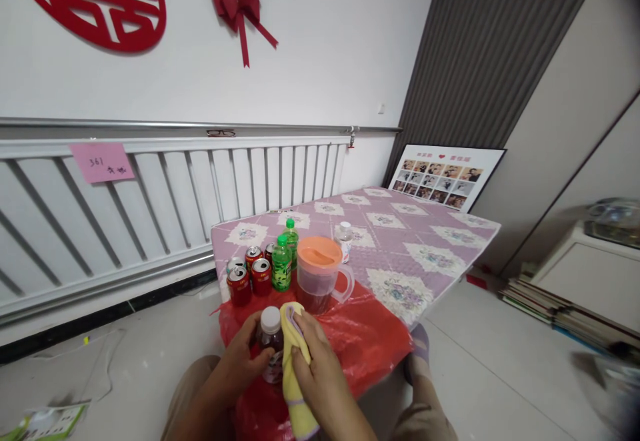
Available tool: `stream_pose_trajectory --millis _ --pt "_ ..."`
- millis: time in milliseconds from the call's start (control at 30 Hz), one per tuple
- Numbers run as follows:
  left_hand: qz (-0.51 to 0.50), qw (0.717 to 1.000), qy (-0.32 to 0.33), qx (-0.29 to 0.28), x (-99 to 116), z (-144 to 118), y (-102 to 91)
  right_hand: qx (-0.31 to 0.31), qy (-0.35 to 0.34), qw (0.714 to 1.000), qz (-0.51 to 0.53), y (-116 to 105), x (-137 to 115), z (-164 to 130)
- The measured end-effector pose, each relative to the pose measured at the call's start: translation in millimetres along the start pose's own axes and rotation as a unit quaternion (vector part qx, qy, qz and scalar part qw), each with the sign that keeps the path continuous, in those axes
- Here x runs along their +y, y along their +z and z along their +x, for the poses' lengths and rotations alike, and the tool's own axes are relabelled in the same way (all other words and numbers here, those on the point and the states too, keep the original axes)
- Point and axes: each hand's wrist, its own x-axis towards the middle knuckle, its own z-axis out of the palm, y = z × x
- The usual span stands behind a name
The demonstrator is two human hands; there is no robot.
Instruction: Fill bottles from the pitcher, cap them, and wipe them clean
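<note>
My left hand (pixel 244 354) is wrapped round a bottle of dark drink (pixel 273 339) with a white cap, held upright over a red plastic sheet (pixel 365 334). In my right hand (pixel 320 361) is a folded yellow cloth (pixel 295 387) with a purple edge, up against the bottle's right side. Just beyond stands a clear plastic pitcher (pixel 316 287) with an orange lid. Two green bottles (pixel 282 267) are left of it, beside several red cans (pixel 261 275) with their tops opened. A white-capped bottle (pixel 345 237) is behind the pitcher.
The table (pixel 385 219) has a purple flowered cover. A white radiator (pixel 240 184) runs along the wall, with a pink note (pixel 103 162) on it. At the far right end leans a photo board (pixel 445 177). Stacked books (pixel 545 307) lie on the floor at right.
</note>
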Motion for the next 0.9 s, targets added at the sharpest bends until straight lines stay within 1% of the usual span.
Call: stream_pose_trajectory --millis 100,167,233,300,367,467,500,533,600,667,733,833,900 --pt "-0.007 1.000 0.001 -0.004 -3 1 0.1 0.009 -0.010 1.000 -0.007 0 -4 6" --pt "-0.006 1.000 0.007 -0.001 -4 1 1.1 0.034 -0.022 0.999 -0.007 -4 -7 9" --pt "-0.002 1.000 0.010 0.002 -4 0 2.3 0.064 -0.046 0.997 -0.015 -10 -14 11" --pt "-0.006 1.000 0.017 0.005 -4 0 3.3 0.073 -0.076 0.994 -0.037 -18 -27 13" --pt "-0.011 1.000 0.024 0.012 -4 0 4.1 0.037 -0.102 0.991 -0.076 -25 -44 16" --pt "0.008 1.000 0.016 0.011 -5 0 4.7 -0.084 -0.122 0.975 -0.163 -28 -72 24" --pt "0.016 1.000 0.017 0.005 -6 1 4.8 -0.112 -0.125 0.968 -0.188 -27 -80 27" --pt "0.023 1.000 0.021 0.001 -6 1 4.9 -0.133 -0.126 0.961 -0.205 -25 -87 31" --pt "0.032 0.999 0.028 0.007 -8 1 5.2 -0.151 -0.125 0.957 -0.212 -22 -95 39" --pt "0.038 0.999 0.023 0.019 -9 2 5.3 -0.157 -0.120 0.962 -0.187 -20 -96 49" --pt "0.032 0.999 0.023 0.016 -9 2 5.3 -0.158 -0.113 0.970 -0.144 -20 -92 60" --pt "0.013 0.999 0.037 0.008 -8 2 4.8 -0.141 -0.090 0.984 -0.065 -21 -76 74" --pt "0.005 0.999 0.036 0.000 -7 2 4.3 -0.125 -0.068 0.989 -0.036 -21 -64 78"
